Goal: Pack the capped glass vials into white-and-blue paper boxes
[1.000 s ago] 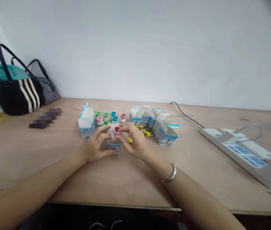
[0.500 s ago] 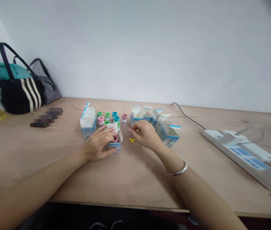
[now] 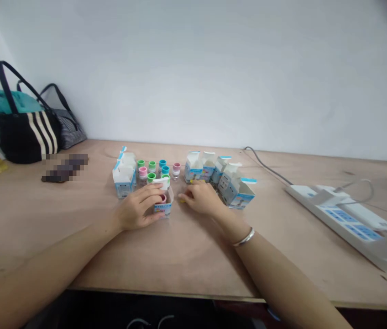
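The left hand curls around a small open white-and-blue carton, its fingers lying across the top beside a pink-capped bottle that stands inside, so the carton sits in a closed grip. The right hand rests low on the plywood table just beside that carton, fingers bent down; whether they pinch anything cannot be told. Behind the hands stand small capped bottles with green, pink and teal tops, between more cartons, and a white power strip lies well off to the right
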A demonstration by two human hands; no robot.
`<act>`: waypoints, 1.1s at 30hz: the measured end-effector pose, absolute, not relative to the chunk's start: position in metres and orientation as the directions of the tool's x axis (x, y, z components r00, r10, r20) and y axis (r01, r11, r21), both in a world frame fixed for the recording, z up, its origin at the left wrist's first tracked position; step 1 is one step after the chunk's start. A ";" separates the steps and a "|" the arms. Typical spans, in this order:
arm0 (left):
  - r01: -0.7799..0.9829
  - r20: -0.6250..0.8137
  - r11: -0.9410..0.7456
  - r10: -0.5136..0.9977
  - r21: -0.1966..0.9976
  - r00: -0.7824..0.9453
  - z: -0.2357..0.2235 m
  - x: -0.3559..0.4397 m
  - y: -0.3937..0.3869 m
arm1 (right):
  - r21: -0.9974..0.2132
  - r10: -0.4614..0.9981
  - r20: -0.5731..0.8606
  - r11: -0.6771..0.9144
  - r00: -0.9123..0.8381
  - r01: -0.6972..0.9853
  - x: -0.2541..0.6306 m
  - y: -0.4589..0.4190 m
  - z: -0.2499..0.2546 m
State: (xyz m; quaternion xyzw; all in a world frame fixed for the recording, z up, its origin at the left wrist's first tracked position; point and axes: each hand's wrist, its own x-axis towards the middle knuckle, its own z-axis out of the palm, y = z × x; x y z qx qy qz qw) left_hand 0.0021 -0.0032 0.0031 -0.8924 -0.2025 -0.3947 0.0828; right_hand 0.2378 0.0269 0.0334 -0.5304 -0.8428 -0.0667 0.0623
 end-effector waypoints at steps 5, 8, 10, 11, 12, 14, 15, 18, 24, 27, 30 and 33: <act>0.457 0.752 -0.888 0.266 -0.054 0.604 0.003 0.002 -0.003 | -0.009 0.895 0.227 0.397 -0.385 0.918 0.228 0.034 0.020; 0.486 0.761 -0.870 0.263 -0.078 0.593 0.003 0.001 -0.003 | -0.063 0.860 0.293 0.454 -0.419 0.889 0.232 0.035 0.020; 0.497 0.763 -0.865 0.273 -0.071 0.585 0.002 0.001 -0.003 | -0.199 0.774 0.450 0.573 -0.445 0.795 0.233 0.033 0.025; 0.500 0.763 -0.863 0.278 -0.068 0.583 0.002 0.001 -0.003 | -0.276 0.709 0.551 0.652 -0.440 0.706 0.233 0.030 0.029; 0.502 0.762 -0.862 0.282 -0.066 0.583 0.001 0.001 -0.003 | -0.337 0.640 0.644 0.729 -0.419 0.596 0.232 0.027 0.034; 0.504 0.758 -0.861 0.284 -0.067 0.587 0.001 0.001 -0.003 | -0.391 0.529 0.763 0.835 -0.371 0.387 0.225 0.018 0.042; 0.505 0.757 -0.860 0.284 -0.069 0.589 0.000 0.001 -0.003 | -0.397 0.496 0.785 0.862 -0.370 0.314 0.221 0.013 0.045; 0.508 0.761 -0.859 0.288 -0.062 0.581 0.001 0.001 -0.004 | -0.404 0.465 0.759 0.885 -0.456 0.230 0.208 0.001 0.046; 0.504 0.767 -0.863 0.293 -0.045 0.570 0.003 0.001 -0.004 | -0.452 0.519 0.726 0.854 -0.452 0.256 0.205 0.002 0.034; 0.502 0.772 -0.864 0.293 -0.040 0.565 0.004 0.002 -0.004 | -0.461 0.535 0.721 0.845 -0.441 0.270 0.208 0.005 0.033; 0.499 0.770 -0.866 0.300 -0.028 0.564 0.003 0.002 -0.004 | -0.424 0.543 0.695 0.839 -0.472 0.340 0.209 0.004 0.034; 0.503 0.765 -0.864 0.317 -0.011 0.561 0.002 0.002 -0.005 | -0.380 0.550 0.676 0.831 -0.490 0.407 0.211 0.003 0.034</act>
